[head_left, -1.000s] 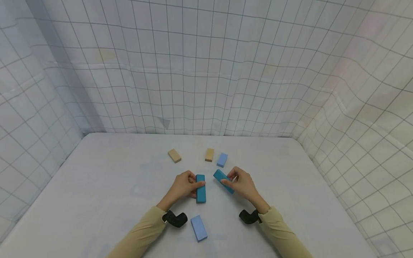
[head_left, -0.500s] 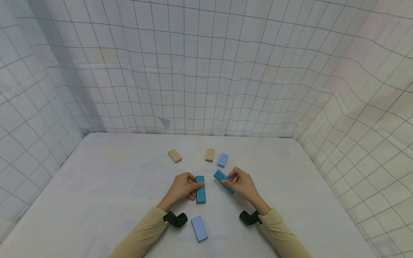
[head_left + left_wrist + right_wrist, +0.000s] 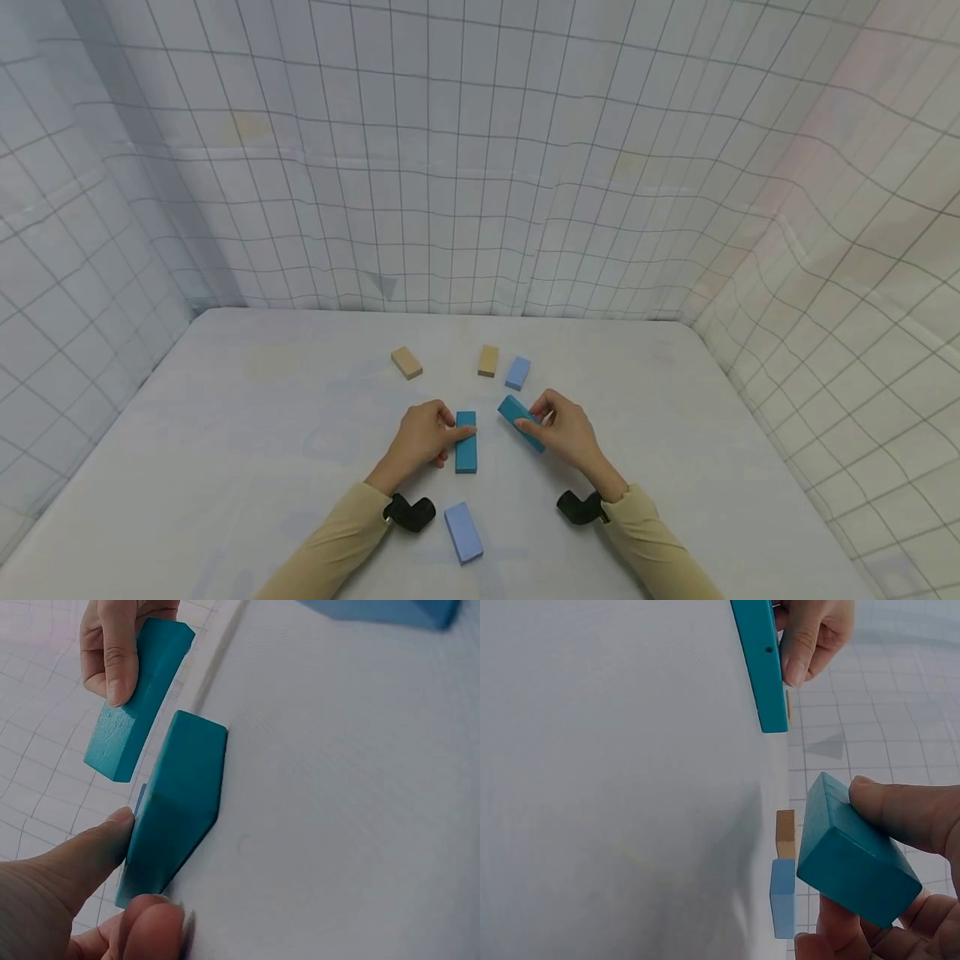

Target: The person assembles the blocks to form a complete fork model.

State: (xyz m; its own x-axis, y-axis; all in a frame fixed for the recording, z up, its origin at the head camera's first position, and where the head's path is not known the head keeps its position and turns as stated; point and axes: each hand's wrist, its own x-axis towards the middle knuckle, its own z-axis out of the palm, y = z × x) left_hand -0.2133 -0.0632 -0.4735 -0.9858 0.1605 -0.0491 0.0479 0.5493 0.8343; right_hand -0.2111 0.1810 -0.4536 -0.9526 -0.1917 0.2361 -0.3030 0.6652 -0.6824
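I logged two pinches: left hand [image 3: 416, 437] on left teal block [image 3: 466, 455], right hand [image 3: 566, 431] on right teal block [image 3: 512, 408].
Both were apart, well short of the table's [image 3: 247, 433] far edge.

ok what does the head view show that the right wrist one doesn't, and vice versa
Only the head view: the near light blue block and the sleeves. Only the right wrist view: a small dark hole in the left teal block. Both: that block at the left hand, the right teal block in the right hand, the far light blue block and the tan block beside it.
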